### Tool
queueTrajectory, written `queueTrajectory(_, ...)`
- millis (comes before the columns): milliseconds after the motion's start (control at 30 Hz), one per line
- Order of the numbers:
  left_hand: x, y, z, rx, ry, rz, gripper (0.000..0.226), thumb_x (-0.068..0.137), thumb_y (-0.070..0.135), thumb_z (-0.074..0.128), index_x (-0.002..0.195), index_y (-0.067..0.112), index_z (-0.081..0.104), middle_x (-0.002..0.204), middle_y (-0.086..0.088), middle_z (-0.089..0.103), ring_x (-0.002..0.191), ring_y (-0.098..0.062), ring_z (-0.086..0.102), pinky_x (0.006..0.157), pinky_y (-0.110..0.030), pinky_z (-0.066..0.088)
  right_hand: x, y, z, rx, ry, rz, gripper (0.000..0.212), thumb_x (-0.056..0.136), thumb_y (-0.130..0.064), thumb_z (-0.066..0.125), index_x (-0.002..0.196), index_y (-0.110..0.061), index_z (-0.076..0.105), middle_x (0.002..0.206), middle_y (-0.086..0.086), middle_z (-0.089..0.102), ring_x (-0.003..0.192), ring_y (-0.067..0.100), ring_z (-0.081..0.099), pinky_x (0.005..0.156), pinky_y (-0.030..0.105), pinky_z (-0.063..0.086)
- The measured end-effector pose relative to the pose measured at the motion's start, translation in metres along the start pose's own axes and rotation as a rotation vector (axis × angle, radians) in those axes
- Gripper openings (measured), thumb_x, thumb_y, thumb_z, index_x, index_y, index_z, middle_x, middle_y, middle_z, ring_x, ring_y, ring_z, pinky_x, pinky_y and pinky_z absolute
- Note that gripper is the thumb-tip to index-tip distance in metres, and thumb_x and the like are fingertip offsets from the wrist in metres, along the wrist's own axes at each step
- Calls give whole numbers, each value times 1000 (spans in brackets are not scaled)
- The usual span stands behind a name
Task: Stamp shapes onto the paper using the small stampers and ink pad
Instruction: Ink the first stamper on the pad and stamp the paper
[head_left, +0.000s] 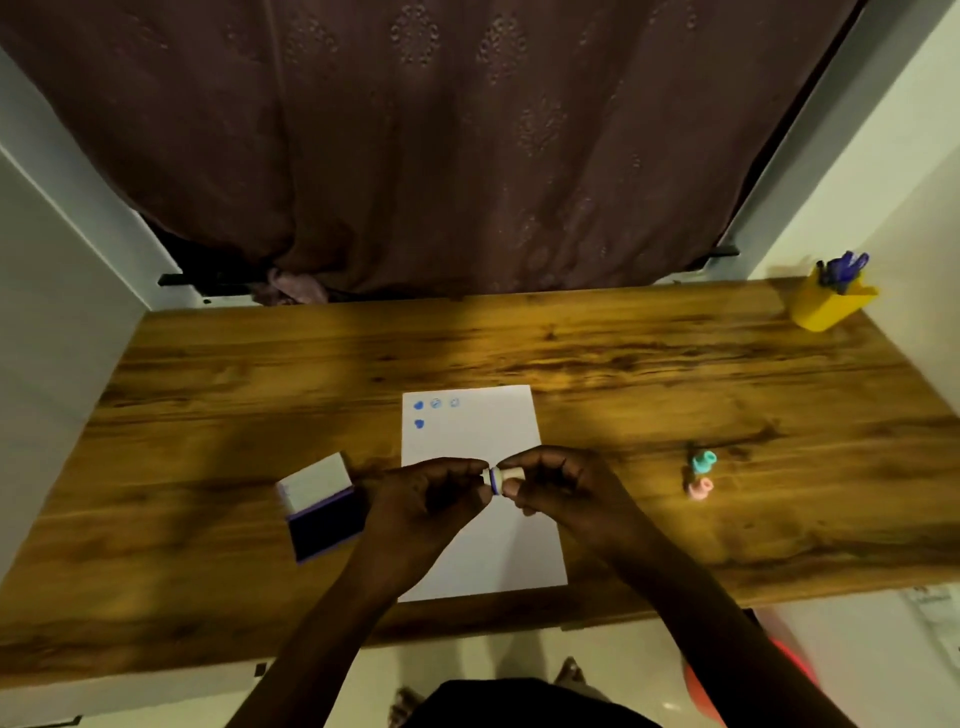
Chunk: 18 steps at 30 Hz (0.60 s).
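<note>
Both hands hold one small stamper (497, 479) above the paper (478, 441): left hand (431, 499) pinches its inked end, right hand (550, 483) its body. Ink pad (324, 522) lies left of paper; re-ink evenly, then press straight down.

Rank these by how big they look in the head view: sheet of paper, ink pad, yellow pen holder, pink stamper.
1. Sheet of paper
2. Ink pad
3. Yellow pen holder, though it stands farther away, so this rank is unsure
4. Pink stamper

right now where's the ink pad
In the head view the ink pad lies open on the wooden table, just left of the paper and beside the left hand.
</note>
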<state>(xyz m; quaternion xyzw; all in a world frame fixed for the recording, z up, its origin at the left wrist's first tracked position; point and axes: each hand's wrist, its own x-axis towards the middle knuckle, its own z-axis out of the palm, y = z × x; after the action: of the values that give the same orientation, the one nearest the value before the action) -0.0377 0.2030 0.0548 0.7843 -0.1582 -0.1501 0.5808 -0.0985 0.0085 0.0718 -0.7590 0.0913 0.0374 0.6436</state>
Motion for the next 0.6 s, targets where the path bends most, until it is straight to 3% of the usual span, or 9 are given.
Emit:
queueTrajectory(100,6,1,12,31,-21,47,34,82,13,82,108,36,77,109,14,79,104,-4,74,97,-30,59,-2,4,-15,-7,9,0,18,90,-18,73,108,-20,78,89,1,75,86,20,71,77,30,62)
queueTrajectory(200,12,1,22,26,-61,42,31,81,18,83,109,31,80,105,13,81,102,-7,76,94,-29,60,-4,7,-28,-9,12,15,17,89,-21,75,105,-26,78,90,8,75,86,24,72,80,32,62)
queueTrajectory(400,17,12,46,40,-64,107,42,80,17,84,97,55,76,99,29,78,97,5,73,82,-6,53,-12,16,-50,-9,24,21,13,91,-22,73,103,-20,79,82,4,75,78,11,72,72,15,56)
queueTrajectory(467,20,12,55,37,-58,95,42,79,16,85,95,54,76,98,28,78,98,4,74,87,-13,56,-13,19,-57,-34,24,30,14,92,-22,72,102,-15,78,77,-1,75,73,7,70,69,15,55)
queueTrajectory(600,24,9,71,16,-84,86,31,79,16,86,102,35,81,99,17,81,97,-3,76,92,-25,59,-16,26,-72,-23,31,92,21,93,-30,70,98,-11,78,82,3,78,72,10,72,69,21,57)
